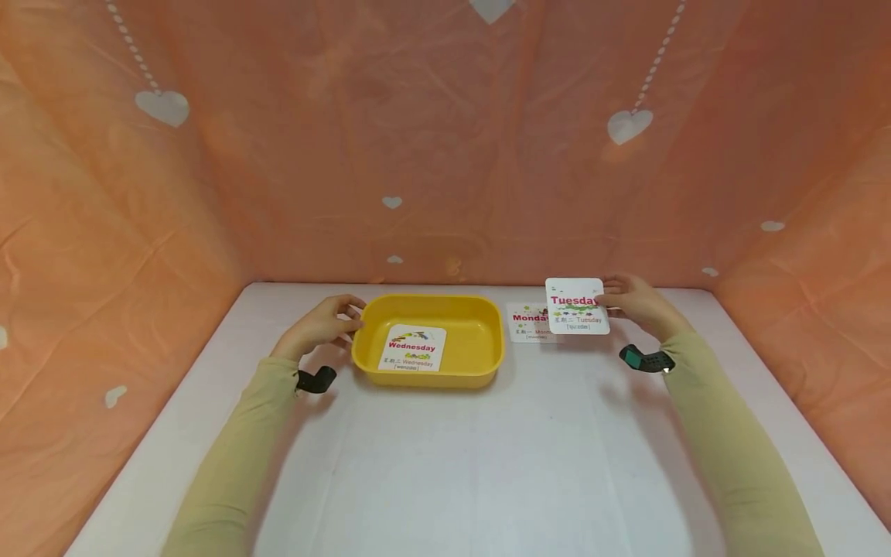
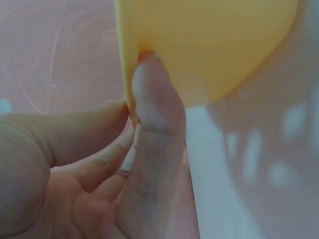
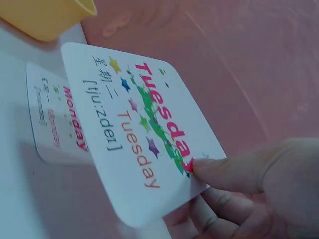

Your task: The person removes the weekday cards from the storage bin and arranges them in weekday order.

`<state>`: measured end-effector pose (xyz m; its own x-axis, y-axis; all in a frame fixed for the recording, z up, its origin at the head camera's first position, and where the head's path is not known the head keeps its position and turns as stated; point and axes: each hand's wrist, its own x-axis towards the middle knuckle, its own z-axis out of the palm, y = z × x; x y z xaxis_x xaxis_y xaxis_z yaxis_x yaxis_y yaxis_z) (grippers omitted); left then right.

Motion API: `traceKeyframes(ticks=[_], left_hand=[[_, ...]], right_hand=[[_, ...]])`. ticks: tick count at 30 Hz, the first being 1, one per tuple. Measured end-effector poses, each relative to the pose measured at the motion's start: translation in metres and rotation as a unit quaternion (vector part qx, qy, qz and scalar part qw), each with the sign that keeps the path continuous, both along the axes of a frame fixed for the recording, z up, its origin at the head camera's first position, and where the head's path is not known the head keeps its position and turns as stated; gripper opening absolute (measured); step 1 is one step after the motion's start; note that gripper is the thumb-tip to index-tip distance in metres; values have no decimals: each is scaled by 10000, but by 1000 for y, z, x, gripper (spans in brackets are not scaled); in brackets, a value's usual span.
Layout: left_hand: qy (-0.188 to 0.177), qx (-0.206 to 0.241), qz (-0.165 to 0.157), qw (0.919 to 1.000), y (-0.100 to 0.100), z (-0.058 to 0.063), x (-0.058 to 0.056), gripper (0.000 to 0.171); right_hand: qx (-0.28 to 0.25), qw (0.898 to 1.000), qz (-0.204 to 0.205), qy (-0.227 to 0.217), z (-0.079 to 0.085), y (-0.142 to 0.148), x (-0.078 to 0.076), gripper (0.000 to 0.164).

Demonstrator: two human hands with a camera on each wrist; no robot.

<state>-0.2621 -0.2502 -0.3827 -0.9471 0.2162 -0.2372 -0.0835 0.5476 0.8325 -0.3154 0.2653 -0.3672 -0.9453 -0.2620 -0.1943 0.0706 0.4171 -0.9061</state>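
Observation:
A white flashcard printed "Tuesday" [image 3: 134,134] is pinched at its edge between the thumb and fingers of my right hand [image 1: 643,305], raised above the table. Partly covered by it in the head view, a "Monday" flashcard [image 1: 529,323] lies flat on the table, right of a yellow plastic tray [image 1: 473,380]. Inside the tray a "Wednesday" flashcard [image 1: 413,348] leans toward the front left. My left hand [image 1: 323,325] grips the tray's left rim, the thumb on one side of the wall and a finger pressed to the other in the left wrist view.
A white-covered table [image 1: 445,464] stretches in front of the tray. Orange cloth [image 1: 445,139] with pale hearts rises behind and at both sides. Black bands sit on both wrists, below beige sleeves [image 1: 230,456].

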Motion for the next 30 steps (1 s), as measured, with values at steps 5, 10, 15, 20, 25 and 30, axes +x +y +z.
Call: traceKeyframes(ticks=[5,10,15,20,25,30], left_hand=[[-22,60,40,10000,-1,1,1,42],[-40,106,60,9999,-2,0,2,43],[-35,46,73,10000,-1,0,1,43],[-52,37,38,10000,-1,0,0,42],[-75,24,33,10000,0,0,1,41],[-49,-131,60,9999,-1,1,2,41]], right_hand=[[99,9996,-249,-92,-8,16,1,63],[58,9990,-442,-41,-17,29,2,62],[286,9981,-541,-81,-20,37,1,61],[316,9978,-566,-161,-28,41,-2,59],[406,9973,-544,-297,-36,41,-5,60],[579,9966,-513,-269,-40,36,-8,59]])
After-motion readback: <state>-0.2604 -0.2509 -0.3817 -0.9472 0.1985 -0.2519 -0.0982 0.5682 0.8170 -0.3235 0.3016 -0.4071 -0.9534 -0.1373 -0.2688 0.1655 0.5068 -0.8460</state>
